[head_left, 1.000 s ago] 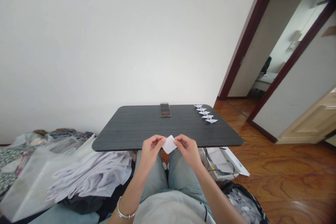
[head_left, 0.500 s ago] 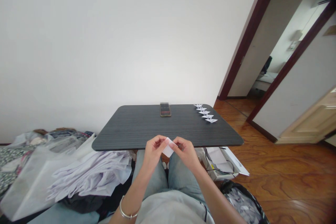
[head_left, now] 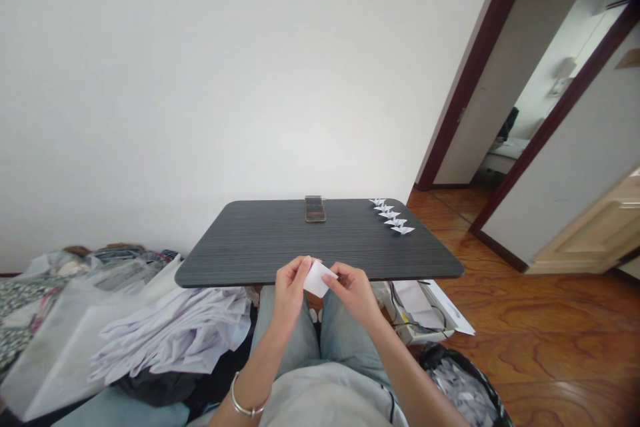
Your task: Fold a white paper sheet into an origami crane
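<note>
My left hand (head_left: 290,290) and my right hand (head_left: 354,288) both pinch a small folded piece of white paper (head_left: 318,278), held just in front of the near edge of a dark wood-grain table (head_left: 260,243) and above my lap. The fingers of both hands are closed on the paper's edges. A silver bracelet circles my left wrist (head_left: 245,403). On the table's far right a row of several small white folded paper figures (head_left: 393,216) lies in a line.
A phone (head_left: 315,209) lies at the table's far middle edge. Crumpled white papers and plastic bags (head_left: 165,333) pile up at the left. A white box with cables (head_left: 425,310) and a bin of paper scraps (head_left: 465,390) stand at the right on the wooden floor. An open doorway (head_left: 525,127) is at the right.
My hands have drawn closer together, and the paper between them has been folded over and turned, so it shows a smaller, tilted face. Nothing on the table moved.
</note>
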A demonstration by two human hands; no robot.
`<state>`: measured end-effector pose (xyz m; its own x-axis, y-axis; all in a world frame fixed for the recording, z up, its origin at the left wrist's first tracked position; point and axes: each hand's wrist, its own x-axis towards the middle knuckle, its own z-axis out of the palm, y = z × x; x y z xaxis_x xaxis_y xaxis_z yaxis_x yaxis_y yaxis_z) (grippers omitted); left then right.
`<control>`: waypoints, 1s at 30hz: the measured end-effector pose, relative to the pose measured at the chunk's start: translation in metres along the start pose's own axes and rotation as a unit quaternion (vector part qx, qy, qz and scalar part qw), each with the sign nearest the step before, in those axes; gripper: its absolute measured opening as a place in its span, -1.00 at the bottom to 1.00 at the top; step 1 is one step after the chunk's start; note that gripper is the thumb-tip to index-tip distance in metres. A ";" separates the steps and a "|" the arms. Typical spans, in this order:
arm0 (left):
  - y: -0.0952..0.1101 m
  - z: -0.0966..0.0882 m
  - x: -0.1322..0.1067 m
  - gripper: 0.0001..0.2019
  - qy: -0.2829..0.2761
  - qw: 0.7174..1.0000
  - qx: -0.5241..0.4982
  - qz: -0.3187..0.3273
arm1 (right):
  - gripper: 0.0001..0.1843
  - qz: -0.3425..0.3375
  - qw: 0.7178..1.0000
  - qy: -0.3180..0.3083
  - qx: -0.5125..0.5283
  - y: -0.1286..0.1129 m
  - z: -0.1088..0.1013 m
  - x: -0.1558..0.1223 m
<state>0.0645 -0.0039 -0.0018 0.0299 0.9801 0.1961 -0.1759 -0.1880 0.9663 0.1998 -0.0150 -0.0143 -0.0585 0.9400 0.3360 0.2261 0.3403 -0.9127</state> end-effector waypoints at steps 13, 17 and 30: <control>0.004 -0.002 0.001 -0.81 -0.016 1.000 -0.005 -0.023 | -0.67 -0.006 0.998 0.032 0.059 -0.004 0.000 0.000; 0.005 -0.001 0.000 -0.80 -0.033 0.999 -0.007 -0.038 | -0.66 -0.003 0.997 0.034 0.072 -0.003 0.000 0.000; 0.006 0.000 0.002 -0.76 -0.021 0.999 0.019 -0.018 | -0.76 -0.010 1.000 0.011 0.007 -0.005 0.002 0.001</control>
<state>0.0639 -0.0027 0.0045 0.0775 0.9829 0.1673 -0.1367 -0.1557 0.9783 0.1970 -0.0160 -0.0104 -0.0421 0.9321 0.3598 0.2105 0.3603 -0.9088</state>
